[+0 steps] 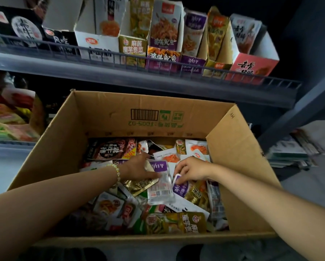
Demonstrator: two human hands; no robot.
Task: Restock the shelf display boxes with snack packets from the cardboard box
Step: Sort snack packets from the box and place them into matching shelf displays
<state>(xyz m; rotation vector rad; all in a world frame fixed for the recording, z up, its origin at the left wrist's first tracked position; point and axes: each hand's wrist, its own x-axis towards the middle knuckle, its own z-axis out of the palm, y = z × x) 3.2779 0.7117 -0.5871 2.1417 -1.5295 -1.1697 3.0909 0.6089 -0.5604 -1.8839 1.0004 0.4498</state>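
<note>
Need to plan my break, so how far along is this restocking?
Done: the shelf display boxes already hold some packets. In hand: left hand grips a purple-topped packet, right hand pinches a second purple packet. Left: the cardboard box holds many mixed packets.

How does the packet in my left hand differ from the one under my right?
The clear purple-topped packet in the left hand shows a barcode and lies uppermost. The purple printed packet under the right hand shows large lettering and is half buried. Both have purple.
</note>
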